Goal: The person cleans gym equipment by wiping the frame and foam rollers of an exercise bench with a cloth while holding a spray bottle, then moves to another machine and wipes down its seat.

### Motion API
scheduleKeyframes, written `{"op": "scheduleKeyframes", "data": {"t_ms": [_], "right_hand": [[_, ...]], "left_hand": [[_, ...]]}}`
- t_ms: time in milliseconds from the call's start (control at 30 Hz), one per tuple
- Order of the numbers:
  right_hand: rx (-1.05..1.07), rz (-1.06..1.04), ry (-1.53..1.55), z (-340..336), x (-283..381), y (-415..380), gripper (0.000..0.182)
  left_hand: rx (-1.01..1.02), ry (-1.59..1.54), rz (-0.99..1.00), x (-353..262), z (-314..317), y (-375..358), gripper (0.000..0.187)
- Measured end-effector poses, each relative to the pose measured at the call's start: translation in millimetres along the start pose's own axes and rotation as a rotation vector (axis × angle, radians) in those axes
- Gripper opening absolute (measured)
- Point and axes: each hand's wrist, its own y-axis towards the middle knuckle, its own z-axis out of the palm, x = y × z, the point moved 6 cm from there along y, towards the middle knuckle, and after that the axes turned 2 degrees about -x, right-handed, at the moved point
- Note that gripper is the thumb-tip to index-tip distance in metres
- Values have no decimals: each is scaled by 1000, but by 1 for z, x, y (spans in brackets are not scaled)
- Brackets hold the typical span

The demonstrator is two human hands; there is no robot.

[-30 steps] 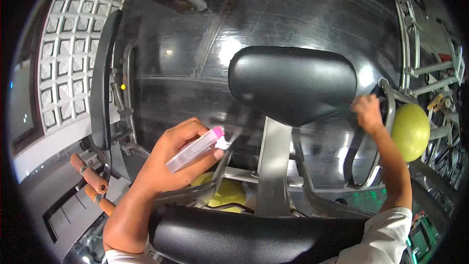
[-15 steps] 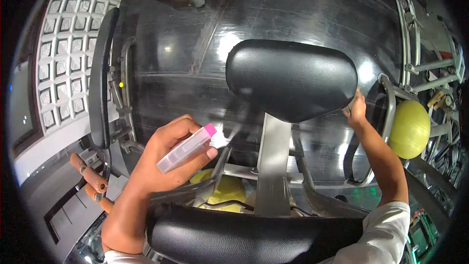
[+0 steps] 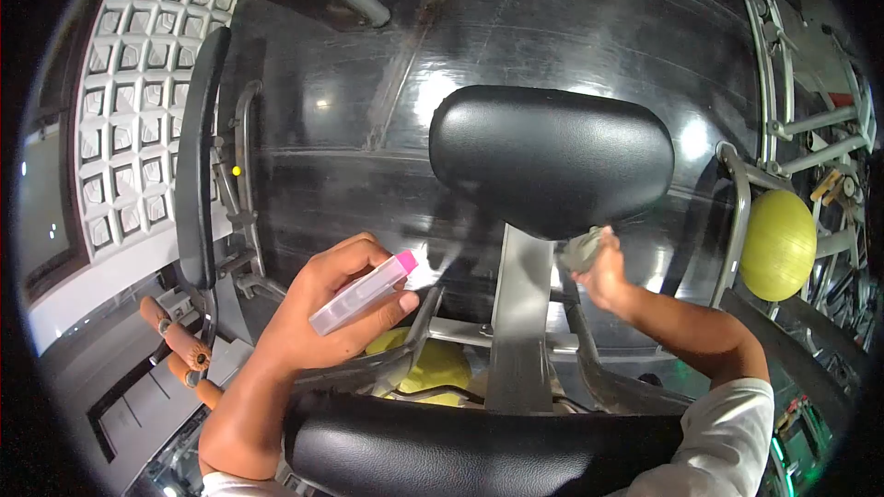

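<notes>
My left hand (image 3: 327, 299) is closed around a small, flat, clear plastic bottle with a pink top (image 3: 364, 294), held tilted up to the right. In my right hand (image 3: 603, 274) is a crumpled grey-green cloth (image 3: 580, 250), bunched between the fingers. The cloth is right at the lower edge of a padded black bench seat (image 3: 552, 152), near where the seat meets its grey metal post (image 3: 521, 313). Closer to my body lies a second black pad (image 3: 479, 456).
A yellow exercise ball (image 3: 779, 245) stands at the right beside a metal frame (image 3: 732, 221); another yellow ball (image 3: 433, 373) is under the bench. To the left are an upright black pad (image 3: 196, 156) and a white lattice wall (image 3: 138, 101). Dark flooring (image 3: 350, 83) lies beyond.
My right hand has moved left and toward me, from the seat's right edge to its lower edge, bringing the cloth into view. My left hand keeps hold of the bottle, nearly still.
</notes>
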Motion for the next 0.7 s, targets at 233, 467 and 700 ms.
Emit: {"op": "scheduleKeyframes", "data": {"t_ms": [233,467,700], "right_hand": [[14,-357,7,-46,44,32,26],[-287,-404,-70,-78,93,61,17],[-371,-641,-217,-128,121,121,22]], "left_hand": [[-48,-31,25,1,-8,-3,19],[-59,-33,17,1,-10,0,18],[-30,16,45,-2,-12,-1,16]]}}
